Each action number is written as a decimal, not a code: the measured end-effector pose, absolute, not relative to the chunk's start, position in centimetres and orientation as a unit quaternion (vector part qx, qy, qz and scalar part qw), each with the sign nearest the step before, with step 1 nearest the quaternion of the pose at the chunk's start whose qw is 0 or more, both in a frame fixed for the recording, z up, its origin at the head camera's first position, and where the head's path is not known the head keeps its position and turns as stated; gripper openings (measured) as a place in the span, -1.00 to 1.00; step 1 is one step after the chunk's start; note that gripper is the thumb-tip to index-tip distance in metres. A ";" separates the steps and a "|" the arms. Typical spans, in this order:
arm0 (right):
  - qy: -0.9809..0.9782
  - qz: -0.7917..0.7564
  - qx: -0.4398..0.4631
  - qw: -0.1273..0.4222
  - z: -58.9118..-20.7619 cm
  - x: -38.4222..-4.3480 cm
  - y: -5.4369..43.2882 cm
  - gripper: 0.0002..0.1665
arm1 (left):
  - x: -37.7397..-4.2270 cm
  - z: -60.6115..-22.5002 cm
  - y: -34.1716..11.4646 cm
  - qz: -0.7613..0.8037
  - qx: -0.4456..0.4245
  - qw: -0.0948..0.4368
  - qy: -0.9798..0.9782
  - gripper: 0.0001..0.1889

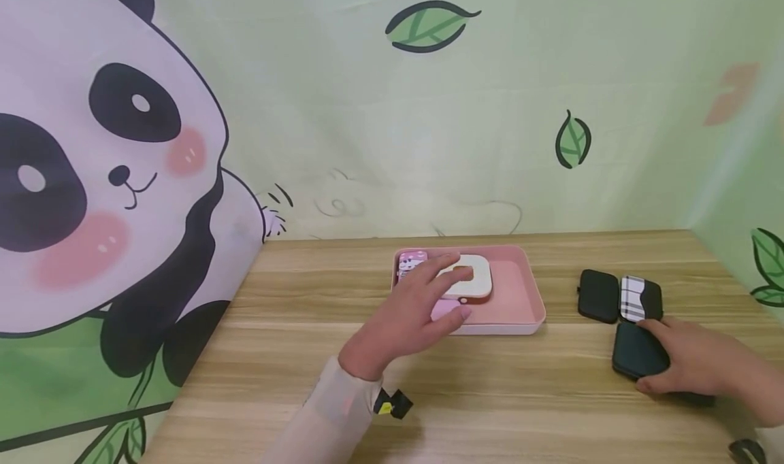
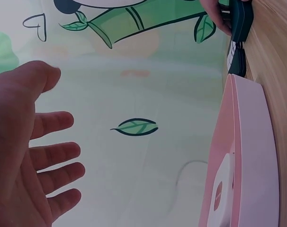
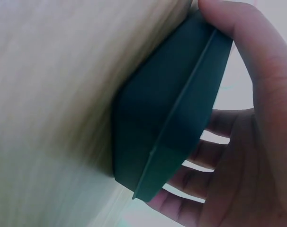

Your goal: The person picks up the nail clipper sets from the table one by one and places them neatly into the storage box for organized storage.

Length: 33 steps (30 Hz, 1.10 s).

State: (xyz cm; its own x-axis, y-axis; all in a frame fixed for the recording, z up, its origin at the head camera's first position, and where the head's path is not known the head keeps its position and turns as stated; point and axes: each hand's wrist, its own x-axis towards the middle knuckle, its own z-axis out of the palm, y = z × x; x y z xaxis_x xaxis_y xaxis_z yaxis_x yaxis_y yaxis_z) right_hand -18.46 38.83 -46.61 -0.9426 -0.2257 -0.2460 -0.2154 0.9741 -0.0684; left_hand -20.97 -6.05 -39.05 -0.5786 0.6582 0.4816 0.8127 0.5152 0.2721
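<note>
My left hand (image 1: 410, 311) hovers over the left part of a pink tray (image 1: 520, 329), fingers spread and holding nothing. The left wrist view shows its fingers (image 2: 58, 156) apart from the tray wall. Under it, inside the tray, lie a white rounded box (image 1: 480, 277), a pink patterned item (image 1: 412, 261) and a lilac item (image 1: 446, 307), partly hidden. At the right, my right hand (image 1: 704, 355) grips a dark green zip case (image 1: 640, 352) between thumb and fingers. In the right wrist view the case (image 3: 167, 109) is tilted close over the wooden table.
Beyond the gripped case lie a black case (image 1: 598, 296) and a black case with a plaid panel (image 1: 632, 299), side by side. Another dark flat thing (image 1: 695, 400) shows under the right hand. A printed panda cloth (image 1: 367, 110) hangs along the table's back edge.
</note>
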 end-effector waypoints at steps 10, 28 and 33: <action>0.986 -0.017 -0.108 0.123 -46.8 -18.4 39.0 0.40 | -21.9 -39.5 -6.3 -0.238 -0.393 0.190 -0.868 -0.45; 0.985 -0.033 -0.107 0.128 -45.9 -18.5 38.4 0.41 | -23.7 -40.6 -7.1 -0.231 -0.323 0.178 -0.900 -0.45; 0.985 -0.037 -0.111 0.130 -45.6 -18.7 38.5 0.42 | -24.3 -41.2 -7.2 -0.250 -0.314 0.158 -0.902 -0.46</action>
State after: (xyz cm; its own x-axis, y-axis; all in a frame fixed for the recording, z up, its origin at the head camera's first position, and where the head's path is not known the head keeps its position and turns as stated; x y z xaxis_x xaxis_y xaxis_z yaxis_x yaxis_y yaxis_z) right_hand -18.66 38.45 -45.57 -0.9417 -0.2273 -0.2478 -0.2082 0.9728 -0.1013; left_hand -24.35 -7.24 -41.24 -0.7529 0.4879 0.4418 0.6456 0.6780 0.3515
